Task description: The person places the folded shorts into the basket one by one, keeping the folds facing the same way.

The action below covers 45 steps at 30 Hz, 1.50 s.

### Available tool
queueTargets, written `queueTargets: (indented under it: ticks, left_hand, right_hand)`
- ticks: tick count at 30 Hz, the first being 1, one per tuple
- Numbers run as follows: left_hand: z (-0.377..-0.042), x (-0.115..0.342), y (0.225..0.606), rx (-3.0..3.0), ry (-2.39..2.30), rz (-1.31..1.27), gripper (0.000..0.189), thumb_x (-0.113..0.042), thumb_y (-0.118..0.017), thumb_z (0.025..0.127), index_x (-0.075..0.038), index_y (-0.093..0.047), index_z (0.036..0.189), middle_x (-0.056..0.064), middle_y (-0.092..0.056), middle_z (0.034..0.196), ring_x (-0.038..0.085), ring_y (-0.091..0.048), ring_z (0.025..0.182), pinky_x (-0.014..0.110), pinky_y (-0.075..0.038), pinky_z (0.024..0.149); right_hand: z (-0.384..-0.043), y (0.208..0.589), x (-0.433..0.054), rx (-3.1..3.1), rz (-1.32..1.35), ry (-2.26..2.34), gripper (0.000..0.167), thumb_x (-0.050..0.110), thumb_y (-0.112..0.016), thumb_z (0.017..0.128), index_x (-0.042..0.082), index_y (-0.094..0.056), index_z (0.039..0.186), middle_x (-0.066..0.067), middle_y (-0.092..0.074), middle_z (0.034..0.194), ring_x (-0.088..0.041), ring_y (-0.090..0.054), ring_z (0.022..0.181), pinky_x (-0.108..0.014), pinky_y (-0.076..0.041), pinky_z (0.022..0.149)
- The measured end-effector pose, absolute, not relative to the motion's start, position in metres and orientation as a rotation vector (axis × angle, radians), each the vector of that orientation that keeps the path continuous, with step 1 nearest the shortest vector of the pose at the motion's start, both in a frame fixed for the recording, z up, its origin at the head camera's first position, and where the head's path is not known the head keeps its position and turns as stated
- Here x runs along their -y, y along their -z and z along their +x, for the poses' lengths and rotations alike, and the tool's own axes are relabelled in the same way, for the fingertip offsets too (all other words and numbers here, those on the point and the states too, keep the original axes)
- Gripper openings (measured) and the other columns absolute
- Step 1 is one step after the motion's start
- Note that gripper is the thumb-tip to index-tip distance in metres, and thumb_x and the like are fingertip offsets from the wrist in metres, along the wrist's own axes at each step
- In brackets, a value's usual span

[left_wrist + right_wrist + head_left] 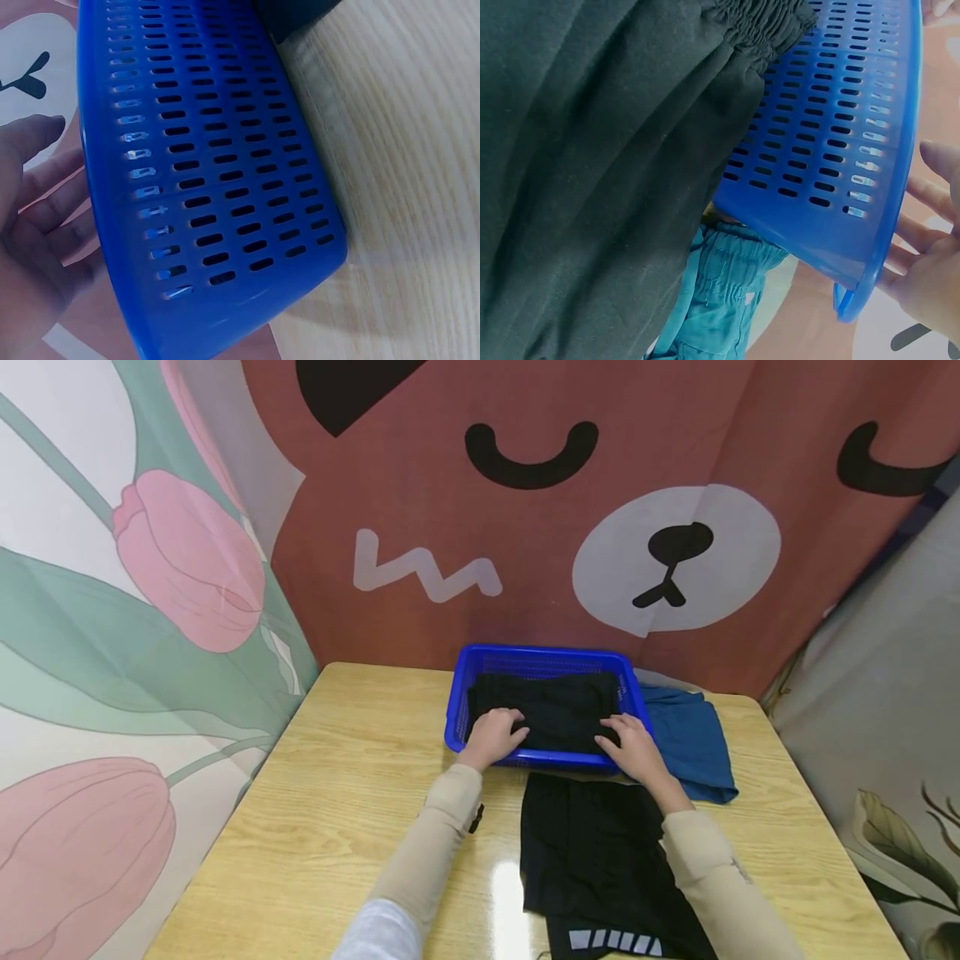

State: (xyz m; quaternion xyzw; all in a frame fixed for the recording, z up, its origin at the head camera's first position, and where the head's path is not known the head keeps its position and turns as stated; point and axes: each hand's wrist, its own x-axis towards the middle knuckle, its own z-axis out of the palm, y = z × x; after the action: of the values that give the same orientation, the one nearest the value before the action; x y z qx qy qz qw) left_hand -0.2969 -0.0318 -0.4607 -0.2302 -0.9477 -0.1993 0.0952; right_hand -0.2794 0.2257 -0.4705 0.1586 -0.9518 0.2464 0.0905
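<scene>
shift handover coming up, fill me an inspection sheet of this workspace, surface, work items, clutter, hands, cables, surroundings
surface: wood-grain table, glare patch near the front
work items: blue basket holding folded black clothing; black garment with pale stripes in front; blue garment right of the basket
clutter: nothing seen
hands: left hand and right hand reach over the basket's near rim, fingers loose, at the folded clothing
cables: nothing seen for certain
surroundings: bear-print curtain behind, tulip-print curtain left
</scene>
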Motion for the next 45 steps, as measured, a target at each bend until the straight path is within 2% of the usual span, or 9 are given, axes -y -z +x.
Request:
queueTargets:
  ticks: [8,32,45]
  left_hand:
    - [-0.289,0.028,0.458,2.765,0.623,-0.696,0.023,-0.025,-0.059,0.086,-0.008,-0.066,0.099,0.005,-0.064,0.096,0.018,-0.059,0.09,0.03,-0.046,0.078]
    - [-0.252,0.017,0.451,2.661,0.703,-0.743,0.019,-0.022,-0.061,0.085,-0.007,-0.067,0.096,0.005,-0.065,0.095,0.018,-0.06,0.09,0.029,-0.046,0.079]
    - [-0.238,0.011,0.46,2.638,0.723,-0.773,0.018,-0.024,-0.059,0.087,-0.01,-0.068,0.094,0.002,-0.065,0.094,0.014,-0.06,0.089,0.026,-0.046,0.079]
  right_hand:
    - [-0.268,0.47,-0.227,2.806,0.461,-0.727,0.037,0.017,-0.06,0.085,-0.007,-0.055,0.113,-0.03,-0.046,0.121,-0.044,-0.031,0.118,-0.058,-0.023,0.095]
    - [-0.235,0.479,-0.237,2.753,0.415,-0.745,0.034,0.015,-0.061,0.085,-0.007,-0.056,0.111,-0.029,-0.047,0.12,-0.044,-0.031,0.118,-0.057,-0.024,0.095]
    - [-0.221,0.484,-0.24,2.686,0.41,-0.799,0.033,0.011,-0.063,0.083,-0.008,-0.057,0.109,-0.03,-0.047,0.118,-0.045,-0.032,0.116,-0.059,-0.026,0.092]
